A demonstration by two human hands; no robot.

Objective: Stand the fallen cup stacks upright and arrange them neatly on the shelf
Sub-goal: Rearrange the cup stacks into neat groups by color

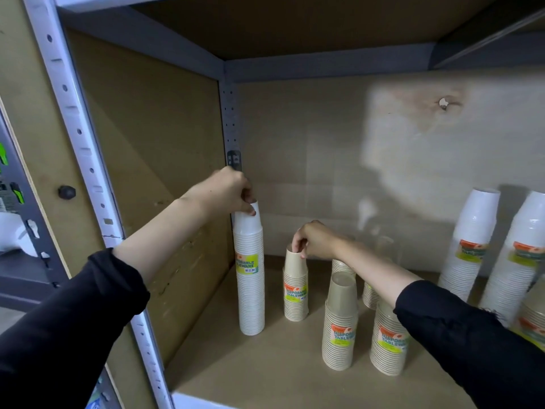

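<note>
Where cups stand: brown shelf (265, 376) (cardboard-backed).

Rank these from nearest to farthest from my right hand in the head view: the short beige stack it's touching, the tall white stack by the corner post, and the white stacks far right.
1. Short beige stack, under the right hand.
2. Tall white stack, to its left.
3. White stacks far right.
</note>
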